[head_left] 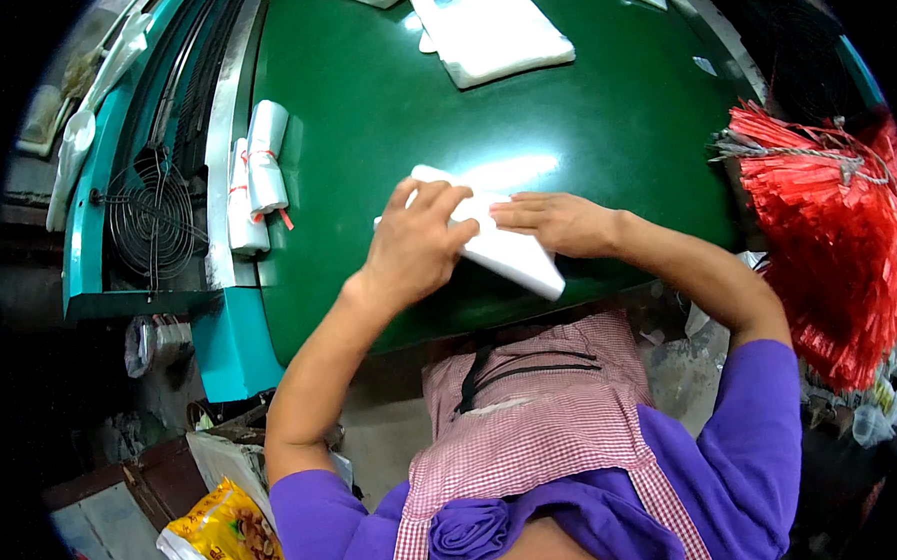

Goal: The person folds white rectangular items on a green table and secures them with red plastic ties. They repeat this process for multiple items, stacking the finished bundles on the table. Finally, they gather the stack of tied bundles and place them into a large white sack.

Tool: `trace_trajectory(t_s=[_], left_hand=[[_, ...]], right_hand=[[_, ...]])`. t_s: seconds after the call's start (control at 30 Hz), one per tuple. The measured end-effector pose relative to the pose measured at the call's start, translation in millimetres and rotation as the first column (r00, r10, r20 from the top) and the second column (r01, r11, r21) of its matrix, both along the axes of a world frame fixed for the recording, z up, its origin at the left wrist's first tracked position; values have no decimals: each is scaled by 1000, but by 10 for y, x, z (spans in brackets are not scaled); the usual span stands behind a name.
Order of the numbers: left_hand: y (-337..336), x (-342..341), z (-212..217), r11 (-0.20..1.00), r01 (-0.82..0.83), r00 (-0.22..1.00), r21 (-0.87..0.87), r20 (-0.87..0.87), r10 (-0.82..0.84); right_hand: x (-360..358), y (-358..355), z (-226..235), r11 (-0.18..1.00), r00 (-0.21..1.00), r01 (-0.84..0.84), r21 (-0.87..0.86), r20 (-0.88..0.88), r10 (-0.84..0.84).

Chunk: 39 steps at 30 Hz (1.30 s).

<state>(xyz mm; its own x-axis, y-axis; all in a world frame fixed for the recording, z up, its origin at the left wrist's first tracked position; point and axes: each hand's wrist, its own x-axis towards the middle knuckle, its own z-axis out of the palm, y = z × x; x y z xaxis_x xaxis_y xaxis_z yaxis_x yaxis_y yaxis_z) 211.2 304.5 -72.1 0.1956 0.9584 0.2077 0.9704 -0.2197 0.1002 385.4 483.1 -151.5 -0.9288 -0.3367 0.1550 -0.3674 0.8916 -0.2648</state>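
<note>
A folded bundle of white plastic bags [516, 257] lies slantwise near the front edge of the green tabletop [362, 134]. My left hand [418, 231] is over its left part, with fingers bent and closed on the plastic. On the bundle's right side my right hand [556, 221] rests with its fingers stretched out flat and close together. Its fingertips touch the plastic, and the palm hangs beyond the bundle. Farther back lies a flat stack of white plastic bags [498, 33] with handle loops.
Two white rolls [266, 158] tied with red strips lie at the table's left edge. A thick bunch of red plastic strips [828, 253] hangs at the right. A wire-guarded fan [153, 218] stands left of the table. Below left is a yellow printed bag [224, 535].
</note>
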Motion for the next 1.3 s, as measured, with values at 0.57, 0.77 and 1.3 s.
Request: trace_trajectory(t_s=[0.57,0.77,1.3], left_hand=[[-257,131,-267,870,-289,850,-400,311,425],[275,237,-454,979,-193,875,-62,441,200],[-268,467,-493,905,4,-207,-425,885,416]], right_hand=[[265,-236,370,738,827,562,-373,256,-501],[-4,79,39,367,765,542,-756,263,-588],[576,244,-294,552,389,571,-607,-392,-833]])
